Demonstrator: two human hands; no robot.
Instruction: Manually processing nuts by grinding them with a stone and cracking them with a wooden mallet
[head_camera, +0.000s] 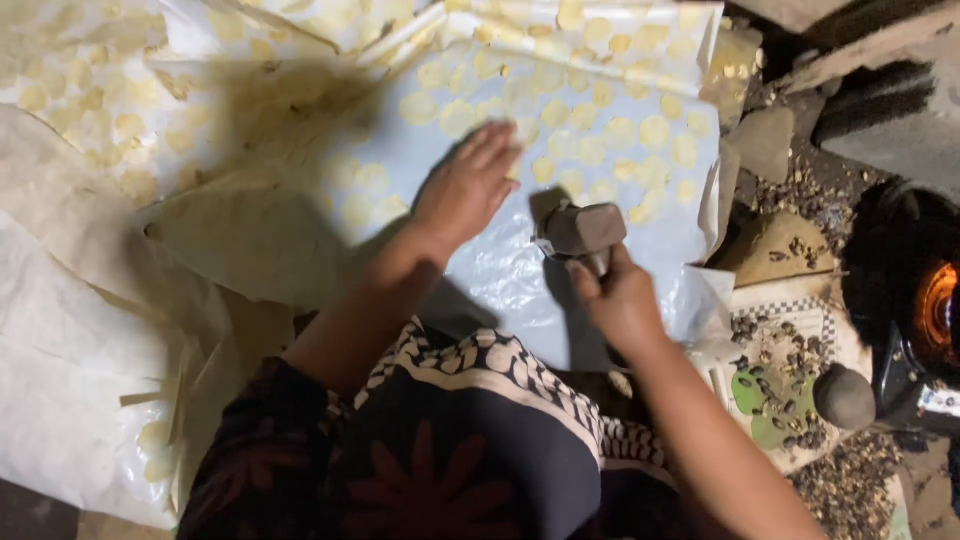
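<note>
On the floor, head view:
Sheet: a clear plastic sheet (520, 270) lies spread in front of the person, with pale yellow discs (655, 132) in rows over its far half.
Left hand: the left hand (468, 188) lies flat on the sheet, palm down, fingers straight and slightly apart, fingertips among the discs.
Right hand: the right hand (622, 300) has its fingers clamped round the handle of a wooden mallet (583, 230).
Mallet: its blocky head is just above or on the sheet, beside the left hand; I cannot tell if it touches.
More sheets: further discs on plastic (90, 90) lie at the upper left.
Right side: a round stone (843, 396) rests on a patterned mat (785, 400) strewn with dark bits; a stove (925, 300) glows orange near it.
</note>
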